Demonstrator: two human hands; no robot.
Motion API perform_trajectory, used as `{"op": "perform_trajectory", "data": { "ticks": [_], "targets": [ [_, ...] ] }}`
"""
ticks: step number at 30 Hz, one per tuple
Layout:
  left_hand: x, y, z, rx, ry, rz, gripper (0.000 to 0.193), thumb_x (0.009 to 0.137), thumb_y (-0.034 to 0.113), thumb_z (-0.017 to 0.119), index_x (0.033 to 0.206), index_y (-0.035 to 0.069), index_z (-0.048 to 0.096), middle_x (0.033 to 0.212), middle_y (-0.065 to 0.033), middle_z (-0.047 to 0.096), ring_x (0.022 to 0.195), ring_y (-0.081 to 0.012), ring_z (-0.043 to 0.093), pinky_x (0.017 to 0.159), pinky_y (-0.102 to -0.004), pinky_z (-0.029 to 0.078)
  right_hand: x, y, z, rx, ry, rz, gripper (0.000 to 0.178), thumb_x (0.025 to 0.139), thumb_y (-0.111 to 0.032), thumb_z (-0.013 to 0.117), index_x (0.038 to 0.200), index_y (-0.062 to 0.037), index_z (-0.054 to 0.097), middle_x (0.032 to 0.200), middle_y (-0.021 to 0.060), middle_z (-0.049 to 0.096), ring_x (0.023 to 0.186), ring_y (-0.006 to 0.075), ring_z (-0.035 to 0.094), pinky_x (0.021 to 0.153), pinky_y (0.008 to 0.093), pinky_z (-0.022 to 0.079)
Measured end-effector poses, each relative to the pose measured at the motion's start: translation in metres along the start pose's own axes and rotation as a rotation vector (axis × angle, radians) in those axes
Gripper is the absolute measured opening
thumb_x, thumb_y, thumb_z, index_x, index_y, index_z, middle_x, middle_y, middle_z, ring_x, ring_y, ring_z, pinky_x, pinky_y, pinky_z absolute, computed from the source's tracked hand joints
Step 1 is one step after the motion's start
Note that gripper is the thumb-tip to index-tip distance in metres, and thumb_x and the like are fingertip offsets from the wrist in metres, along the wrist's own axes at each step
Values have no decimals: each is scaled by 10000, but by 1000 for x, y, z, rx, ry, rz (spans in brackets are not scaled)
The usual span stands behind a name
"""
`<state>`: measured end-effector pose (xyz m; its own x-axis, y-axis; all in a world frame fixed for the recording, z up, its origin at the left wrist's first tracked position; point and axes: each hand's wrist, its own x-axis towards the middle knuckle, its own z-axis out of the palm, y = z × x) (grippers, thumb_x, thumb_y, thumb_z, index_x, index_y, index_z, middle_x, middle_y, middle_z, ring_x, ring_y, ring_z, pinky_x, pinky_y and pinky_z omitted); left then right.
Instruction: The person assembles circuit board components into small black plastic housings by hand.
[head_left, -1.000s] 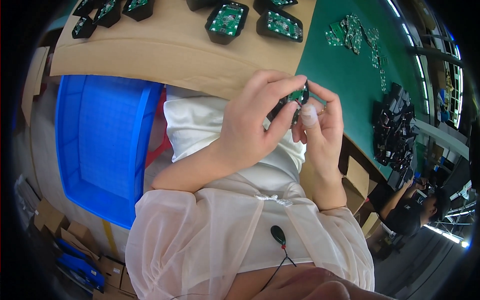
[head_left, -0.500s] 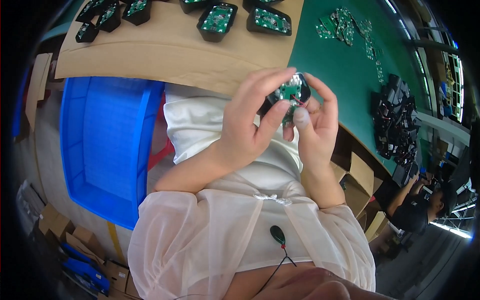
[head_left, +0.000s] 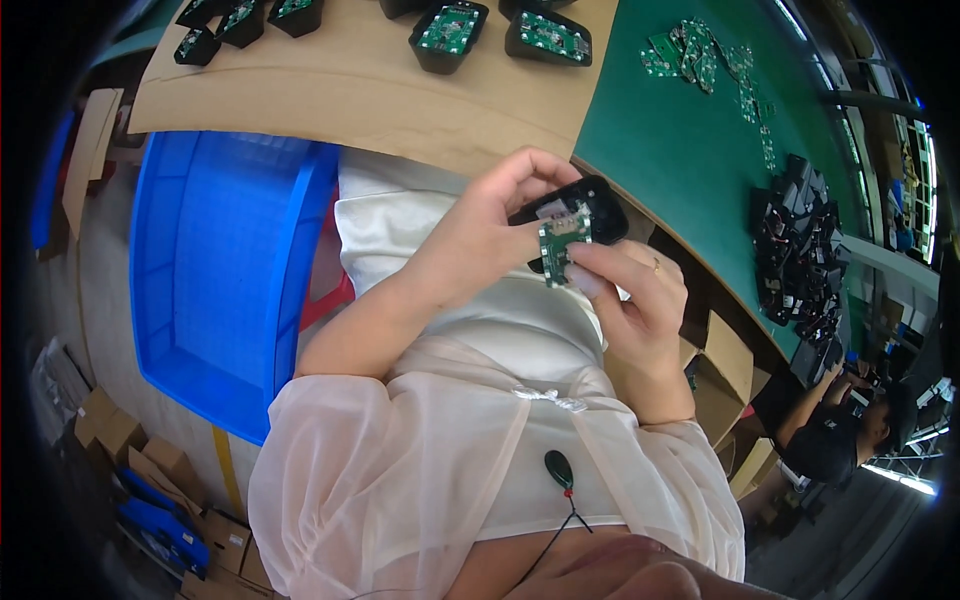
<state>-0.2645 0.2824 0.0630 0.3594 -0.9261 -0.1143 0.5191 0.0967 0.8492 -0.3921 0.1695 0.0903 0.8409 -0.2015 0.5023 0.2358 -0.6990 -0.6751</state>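
My left hand (head_left: 490,235) is closed around a black plastic housing (head_left: 606,212), held above my lap at the table's front edge. Between thumb and fingers, my right hand (head_left: 635,285) pinches a small green circuit board (head_left: 556,250). The board stands tilted against the near side of the housing, and the dark inside of the housing shows beyond it. Whether a wire still joins the two I cannot make out.
Black housings with green boards (head_left: 450,28) stand on the cardboard sheet (head_left: 360,95). On the green table (head_left: 660,150) lie loose circuit boards (head_left: 700,55) and a heap of black housings (head_left: 800,245). A blue bin (head_left: 215,270) is at my left. Another person (head_left: 840,430) works at far right.
The circuit board has come out of the housing toward me, now pinched by my right hand. My left hand has turned the housing, so its inside shows.
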Motion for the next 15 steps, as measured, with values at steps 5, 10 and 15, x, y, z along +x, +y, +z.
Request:
{"op": "perform_trajectory", "data": {
  "ticks": [5,10,15],
  "targets": [
    [-5,-5,14,-71,104,33,322,882,80,497,1175,4,386,1020,-66,572,922,-120,552,802,-244,446,1,10,-3,-342,53,-157,312,605,1,691,909,-46,637,570,22,484,455,160,445,415,271,292],
    [-12,-5,23,-145,97,143,364,922,122,459,1235,-22,340,1123,-90,504,1005,-113,497,816,-243,434,4,6,5,-257,208,9,232,664,-2,697,884,-43,638,575,31,530,466,150,471,444,256,322],
    [-13,-6,24,-65,87,236,430,935,169,446,1287,-20,285,1174,-105,467,1040,-130,477,862,-258,421,7,5,7,-249,221,65,209,683,-15,704,879,-47,639,610,42,580,482,142,502,471,244,348]
  ]
}}
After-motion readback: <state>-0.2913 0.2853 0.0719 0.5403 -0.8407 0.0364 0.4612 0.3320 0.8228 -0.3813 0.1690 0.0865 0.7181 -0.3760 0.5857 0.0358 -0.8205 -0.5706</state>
